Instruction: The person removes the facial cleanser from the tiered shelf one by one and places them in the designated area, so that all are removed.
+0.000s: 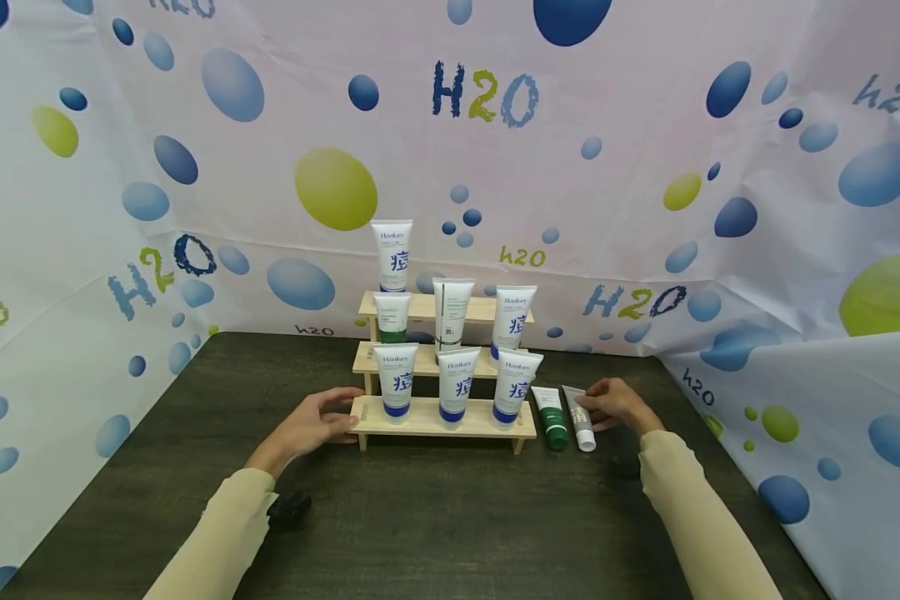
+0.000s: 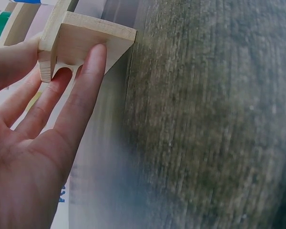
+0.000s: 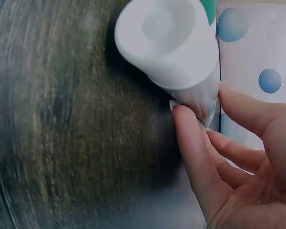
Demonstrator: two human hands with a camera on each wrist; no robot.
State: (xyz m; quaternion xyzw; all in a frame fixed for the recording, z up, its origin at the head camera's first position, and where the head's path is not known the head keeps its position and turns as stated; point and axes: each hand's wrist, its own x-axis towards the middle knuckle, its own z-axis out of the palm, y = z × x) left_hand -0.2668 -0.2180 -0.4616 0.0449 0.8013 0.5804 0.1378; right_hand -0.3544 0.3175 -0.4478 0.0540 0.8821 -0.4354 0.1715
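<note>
My left hand grips the left end of the bottom step of a wooden display rack. In the left wrist view the thumb lies on the edge of the step, and the fingers reach beneath it. My right hand pinches a silver tube with a white cap, thumb on one side and fingers on the other. That tube lies on the table at the rack's right, beside a green and white tube. In the right wrist view the white cap points toward the camera.
Three white tubes with blue caps stand on the bottom step, one being the middle tube. Three more tubes stand on the middle step, including a short green-bottomed tube. One white tube stands on top. A patterned curtain surrounds the dark table.
</note>
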